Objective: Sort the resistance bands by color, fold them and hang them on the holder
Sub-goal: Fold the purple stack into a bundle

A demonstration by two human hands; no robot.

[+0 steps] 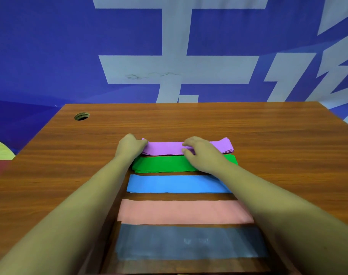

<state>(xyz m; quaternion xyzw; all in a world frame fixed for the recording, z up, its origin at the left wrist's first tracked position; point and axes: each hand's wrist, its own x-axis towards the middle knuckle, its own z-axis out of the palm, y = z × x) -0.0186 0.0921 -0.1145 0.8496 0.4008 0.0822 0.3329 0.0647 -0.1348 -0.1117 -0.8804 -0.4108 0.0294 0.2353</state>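
Note:
Several folded resistance bands lie in a column on the wooden table [268,135]. From far to near they are purple [165,148], green [163,164], blue [175,183], pink [179,212] and dark grey [179,242]. My left hand [130,144] grips the left end of the purple band, fingers curled over it. My right hand [201,152] rests flat on the purple band's middle, with its palm over the right part of the green band. No holder is in view.
A round cable hole [81,116] sits at the table's far left corner. A blue wall banner with large white characters [179,68] stands right behind the table's far edge. Bare wood spreads to the left and right of the bands.

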